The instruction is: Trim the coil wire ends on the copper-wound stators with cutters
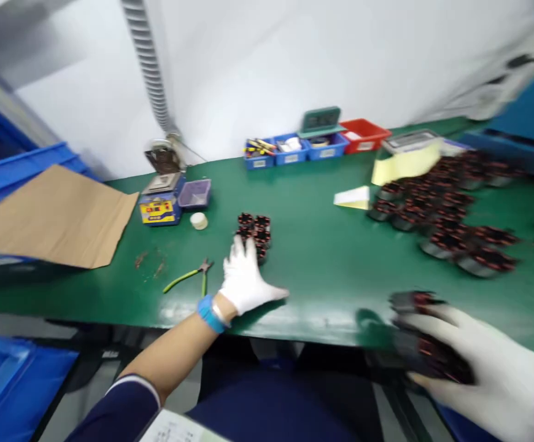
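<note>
My left hand (245, 279), in a white glove, lies over the near edge of a small cluster of copper-wound motor cores (261, 228), with its fingers spread and the thumb pointing right. At the lower right my right hand (483, 362), also gloved and blurred, is wrapped round several dark motor cores (426, 344) at the table's front edge. Many more wound cores (446, 209) with silvery sides stand grouped at the right. Green-handled cutters (188, 277) rest on the table left of my left hand.
The green table (313, 264) carries a blue device (160, 202), a purple tray (195, 195), a white round container (199, 221), blue bins (291, 157), a red bin (363, 136) and folded paper (352, 197). Cardboard (59, 215) overlaps the left side.
</note>
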{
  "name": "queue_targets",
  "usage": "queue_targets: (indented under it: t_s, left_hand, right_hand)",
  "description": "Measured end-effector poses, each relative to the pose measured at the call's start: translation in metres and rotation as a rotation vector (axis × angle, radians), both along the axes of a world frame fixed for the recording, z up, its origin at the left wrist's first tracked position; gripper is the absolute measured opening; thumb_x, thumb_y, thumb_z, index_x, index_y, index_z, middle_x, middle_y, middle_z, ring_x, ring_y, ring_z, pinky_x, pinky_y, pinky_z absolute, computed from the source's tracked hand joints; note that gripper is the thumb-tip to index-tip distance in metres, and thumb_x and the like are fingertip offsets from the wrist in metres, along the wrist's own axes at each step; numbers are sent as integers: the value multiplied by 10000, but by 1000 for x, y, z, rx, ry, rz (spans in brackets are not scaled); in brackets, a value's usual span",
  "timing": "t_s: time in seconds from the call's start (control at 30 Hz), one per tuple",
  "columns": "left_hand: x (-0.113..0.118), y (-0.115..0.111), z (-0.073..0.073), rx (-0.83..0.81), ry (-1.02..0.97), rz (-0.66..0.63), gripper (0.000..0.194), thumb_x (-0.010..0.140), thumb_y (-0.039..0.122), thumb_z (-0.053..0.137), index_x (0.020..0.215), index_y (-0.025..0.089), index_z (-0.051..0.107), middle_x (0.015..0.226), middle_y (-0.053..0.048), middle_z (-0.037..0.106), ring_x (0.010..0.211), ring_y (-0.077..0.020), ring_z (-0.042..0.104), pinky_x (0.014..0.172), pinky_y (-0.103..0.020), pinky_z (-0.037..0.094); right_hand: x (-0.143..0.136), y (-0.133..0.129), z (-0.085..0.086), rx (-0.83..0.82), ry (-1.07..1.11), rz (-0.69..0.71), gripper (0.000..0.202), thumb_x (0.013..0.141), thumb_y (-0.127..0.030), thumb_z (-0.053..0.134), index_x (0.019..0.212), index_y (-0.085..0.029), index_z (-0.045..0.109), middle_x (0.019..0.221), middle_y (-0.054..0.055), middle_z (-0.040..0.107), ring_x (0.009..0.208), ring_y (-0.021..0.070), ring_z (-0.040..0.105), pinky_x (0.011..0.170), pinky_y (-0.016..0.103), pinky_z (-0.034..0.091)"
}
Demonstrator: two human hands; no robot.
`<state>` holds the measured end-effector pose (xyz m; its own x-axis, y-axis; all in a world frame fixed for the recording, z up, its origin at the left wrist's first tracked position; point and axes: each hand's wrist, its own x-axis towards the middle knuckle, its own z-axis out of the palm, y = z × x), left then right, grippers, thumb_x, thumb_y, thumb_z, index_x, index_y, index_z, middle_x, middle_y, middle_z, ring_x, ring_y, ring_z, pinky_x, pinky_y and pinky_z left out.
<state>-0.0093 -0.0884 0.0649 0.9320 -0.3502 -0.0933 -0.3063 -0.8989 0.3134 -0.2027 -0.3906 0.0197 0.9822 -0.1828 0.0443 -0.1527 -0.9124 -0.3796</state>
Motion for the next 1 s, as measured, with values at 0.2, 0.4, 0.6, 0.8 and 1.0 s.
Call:
queue_targets:
  t_s: [0.2, 0.4, 0.6, 0.8, 1.0]
  left_hand:
    - [66, -7, -18, 52, -123, -32, 1166, 712, 697, 735, 1611, 160, 221, 1714, -244, 117, 1539, -468, 267, 1193, -668, 316]
    - [135, 20, -15, -19, -169, -157, 981, 805, 608, 718, 1551, 108, 325, 1644, -267, 302, 1418, -437, 464, 1120, -575, 447]
    - [106, 48, -7, -190, -284, -168, 635, 913, 398, 594, 1472, 133, 450, 1518, -169, 515, 1369, -284, 541, 1143, -412, 460]
    - [46, 40, -15, -79, -42, -381, 410, 942, 499, 553, 1199, 197, 655, 1085, -94, 740, 1009, -279, 723, 888, -422, 593]
    - [36, 59, -22, -197, -88, -189, 754, 797, 555, 718, 1401, 143, 533, 1372, -162, 633, 1229, -329, 639, 1054, -465, 534]
  right_hand:
    - [164, 135, 60, -210, 384, 291, 504, 714, -295, 655, 1216, -304, 702, 1355, 118, 622, 1158, 383, 622, 836, 523, 550]
    - [211, 156, 52, -172, 243, 245, 829, 760, -447, 702, 1532, -290, 445, 1618, 146, 371, 1266, 392, 576, 917, 515, 553]
    - [190, 121, 14, 12, 110, -110, 917, 717, -627, 719, 1516, -258, 461, 1499, 162, 522, 1259, 443, 582, 989, 575, 531]
    - [216, 126, -18, 189, 54, -116, 744, 718, -549, 701, 1376, -214, 608, 1262, 178, 646, 1146, 397, 652, 993, 550, 532]
    - [187, 117, -24, 297, 65, 85, 719, 604, -520, 741, 1254, -223, 659, 1275, 161, 677, 1314, 409, 567, 1112, 547, 467]
